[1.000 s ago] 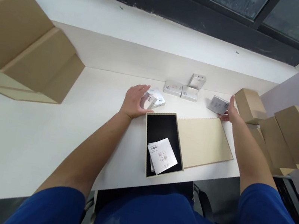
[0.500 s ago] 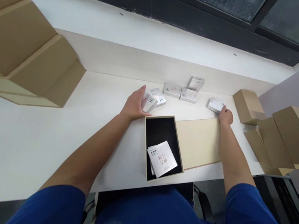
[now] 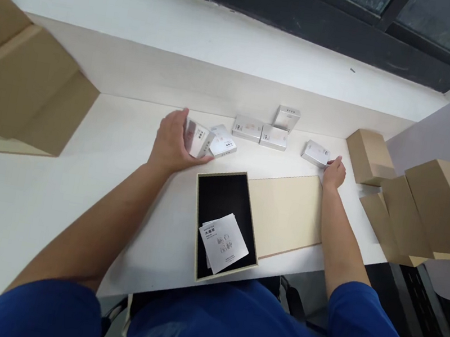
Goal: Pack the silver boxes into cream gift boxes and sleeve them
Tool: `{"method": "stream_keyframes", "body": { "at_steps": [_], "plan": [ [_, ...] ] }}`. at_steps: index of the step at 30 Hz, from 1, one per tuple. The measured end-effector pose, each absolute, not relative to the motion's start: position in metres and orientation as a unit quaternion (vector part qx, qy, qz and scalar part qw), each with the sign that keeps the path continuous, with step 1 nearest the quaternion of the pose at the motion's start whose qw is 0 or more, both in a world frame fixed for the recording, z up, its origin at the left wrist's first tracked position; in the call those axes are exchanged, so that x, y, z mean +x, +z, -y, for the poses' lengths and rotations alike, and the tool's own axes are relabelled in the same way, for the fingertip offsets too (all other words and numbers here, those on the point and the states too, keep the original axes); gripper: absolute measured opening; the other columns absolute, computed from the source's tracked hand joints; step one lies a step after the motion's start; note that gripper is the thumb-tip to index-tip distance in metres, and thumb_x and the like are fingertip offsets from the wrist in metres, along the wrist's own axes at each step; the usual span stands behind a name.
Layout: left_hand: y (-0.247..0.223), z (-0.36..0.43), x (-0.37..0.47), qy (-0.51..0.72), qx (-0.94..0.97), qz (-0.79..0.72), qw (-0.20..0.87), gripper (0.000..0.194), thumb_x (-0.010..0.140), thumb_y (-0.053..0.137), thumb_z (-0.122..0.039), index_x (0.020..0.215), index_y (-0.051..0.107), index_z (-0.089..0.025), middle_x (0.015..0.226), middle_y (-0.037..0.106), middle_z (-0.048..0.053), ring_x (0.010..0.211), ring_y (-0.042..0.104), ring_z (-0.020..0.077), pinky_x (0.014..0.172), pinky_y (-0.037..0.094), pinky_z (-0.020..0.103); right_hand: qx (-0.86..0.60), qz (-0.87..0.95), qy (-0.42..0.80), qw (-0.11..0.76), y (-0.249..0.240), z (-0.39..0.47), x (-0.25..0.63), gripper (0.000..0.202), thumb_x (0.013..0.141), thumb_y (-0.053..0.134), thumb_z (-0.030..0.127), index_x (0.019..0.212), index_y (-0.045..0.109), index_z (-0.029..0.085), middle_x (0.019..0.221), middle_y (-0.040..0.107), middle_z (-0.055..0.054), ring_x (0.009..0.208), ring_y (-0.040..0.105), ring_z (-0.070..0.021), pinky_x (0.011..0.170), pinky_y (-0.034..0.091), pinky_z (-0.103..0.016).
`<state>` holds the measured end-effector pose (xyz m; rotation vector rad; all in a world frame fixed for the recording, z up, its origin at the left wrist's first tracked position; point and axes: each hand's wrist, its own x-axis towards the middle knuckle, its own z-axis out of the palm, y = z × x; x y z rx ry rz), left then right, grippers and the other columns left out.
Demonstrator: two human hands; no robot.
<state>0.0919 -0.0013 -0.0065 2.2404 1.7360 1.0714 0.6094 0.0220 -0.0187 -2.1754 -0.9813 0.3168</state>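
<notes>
Your left hand point(image 3: 173, 143) is clamped on the left carton point(image 3: 198, 138), the thumb along its near edge and the fingers around its left side. That carton is small and silvery white with dark print, and it sits tilted at centre-left on the white table point(image 3: 119, 134), right up against the loose carton point(image 3: 223, 141). Your right hand point(image 3: 335, 173) has its fingertips bunched at the right end of the right carton point(image 3: 315, 152), which is just as pale and printed; you touch it, but I cannot tell whether you pinch it. Your palm and fingers hide the left end of the left carton, and the print is too small to read. Your right forearm crosses the right edge of the cream panel point(image 3: 286, 215), and the big brown box point(image 3: 29, 80) at far left is cut off by the view. Nearer you, the open box point(image 3: 221, 193) has a pale rim and a black inside, with white leaflets point(image 3: 224, 243) overlapping at its near end, askew; how many, I cannot tell. The panel lies flat on its right. At the far side, two flat cartons point(image 3: 259, 132) lie end to end, with an upright carton point(image 3: 286, 119) just behind. Brown boxes point(image 3: 432, 207) stand at right.
</notes>
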Motion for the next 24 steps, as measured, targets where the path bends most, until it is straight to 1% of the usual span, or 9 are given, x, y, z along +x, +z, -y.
{"method": "stream_keyframes", "body": {
  "at_steps": [2,4,6,10,14,17,20,22,24],
  "plan": [
    [0.024,-0.006,0.09,0.364,0.73,-0.579,0.014,0.148,0.069,0.062,-0.104,0.171,0.023,-0.004,0.173,0.038,0.022,0.163,0.037,0.0407,0.137,0.033,0.058,-0.836,0.377,0.126,0.379,-0.021,-0.022,0.609,0.066,0.112,0.016,0.06,0.088,0.067,0.026,0.099,0.078,-0.012,0.11,0.07,-0.0301,0.106,0.05,-0.043],
    [0.055,-0.018,0.091,0.333,0.733,-0.592,-0.003,0.149,0.072,0.052,-0.107,0.174,0.013,-0.006,0.18,0.029,0.018,0.166,0.03,0.0413,0.134,0.035,0.056,-0.825,0.374,0.134,0.403,-0.023,-0.022,0.608,0.071,0.11,0.013,0.069,0.083,0.064,0.027,0.089,0.076,-0.008,0.098,0.072,-0.0285,0.1,0.052,-0.042],
    [0.078,-0.033,0.096,0.236,0.768,-0.594,0.033,0.149,0.069,0.056,-0.106,0.176,0.008,-0.013,0.184,0.021,0.016,0.167,0.025,0.0458,0.132,0.036,0.057,-0.813,0.371,0.137,0.428,-0.024,-0.022,0.608,0.077,0.107,0.009,0.077,0.08,0.062,0.028,0.08,0.074,-0.006,0.086,0.071,-0.0271,0.093,0.053,-0.042],
    [0.086,-0.058,0.115,-0.064,0.822,-0.549,0.135,0.146,0.058,0.085,-0.082,0.176,0.02,-0.025,0.181,0.024,0.021,0.166,0.028,0.0494,0.125,0.046,0.059,-0.8,0.359,0.132,0.462,-0.026,-0.022,0.609,0.086,0.102,0.002,0.085,0.076,0.061,0.028,0.072,0.07,-0.005,0.073,0.068,-0.026,0.085,0.053,-0.043],
    [0.072,-0.068,0.13,-0.196,0.843,-0.495,0.076,0.132,0.059,0.096,-0.051,0.173,0.033,-0.027,0.179,0.028,0.024,0.159,0.037,0.0487,0.115,0.053,0.054,-0.794,0.357,0.131,0.474,-0.029,-0.024,0.611,0.089,0.099,0.003,0.09,0.074,0.062,0.028,0.069,0.067,-0.004,0.068,0.065,-0.025,0.081,0.052,-0.043],
    [0.066,-0.075,0.136,-0.221,0.868,-0.445,0.021,0.112,0.067,0.09,-0.032,0.168,0.043,-0.023,0.182,0.026,0.023,0.162,0.034,0.047,0.125,0.041,0.06,-0.792,0.362,0.13,0.475,-0.03,-0.025,0.612,0.087,0.099,0.008,0.091,0.073,0.062,0.028,0.066,0.065,-0.003,0.067,0.064,-0.0242,0.081,0.052,-0.042],
    [0.064,-0.085,0.147,-0.231,0.891,-0.39,-0.004,0.096,0.077,0.075,-0.02,0.167,0.041,-0.019,0.18,0.034,0.02,0.167,0.029,0.0398,0.136,0.018,0.065,-0.79,0.365,0.127,0.476,-0.029,-0.024,0.611,0.082,0.101,0.015,0.089,0.073,0.062,0.028,0.066,0.065,-0.002,0.069,0.064,-0.0239,0.081,0.051,-0.041],
    [0.063,-0.091,0.155,-0.225,0.903,-0.367,-0.008,0.091,0.079,0.07,-0.019,0.165,0.042,-0.016,0.173,0.045,0.022,0.163,0.037,0.0368,0.138,0.012,0.062,-0.787,0.368,0.124,0.479,-0.028,-0.023,0.61,0.079,0.102,0.02,0.088,0.074,0.062,0.028,0.067,0.065,-0.002,0.07,0.064,-0.0234,0.08,0.051,-0.04],
    [0.063,-0.094,0.161,-0.218,0.906,-0.362,-0.007,0.088,0.077,0.071,-0.023,0.161,0.046,-0.013,0.162,0.057,0.023,0.153,0.05,0.0359,0.137,0.016,0.056,-0.786,0.369,0.118,0.481,-0.027,-0.021,0.609,0.075,0.103,0.024,0.085,0.074,0.062,0.028,0.066,0.064,-0.001,0.069,0.063,-0.0229,0.08,0.051,-0.039]
  ]
}}
